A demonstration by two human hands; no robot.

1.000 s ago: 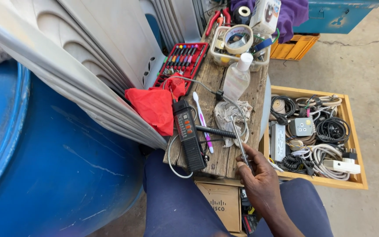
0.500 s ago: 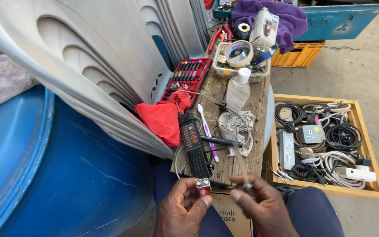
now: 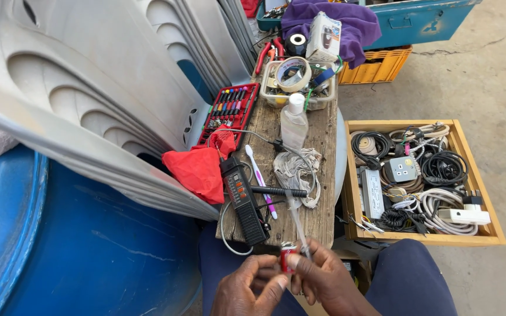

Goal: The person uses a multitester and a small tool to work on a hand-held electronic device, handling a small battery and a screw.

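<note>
Small red part (image 3: 289, 256) between fingers of both hands, above lap.

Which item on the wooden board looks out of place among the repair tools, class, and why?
The toothbrush, white with a pink-purple handle, lies beside the black handheld tester on the wooden board. It looks odd as a bathroom item among screwdrivers and cables. A crumpled, stained rag also lies there; nothing looks spilled.
</note>
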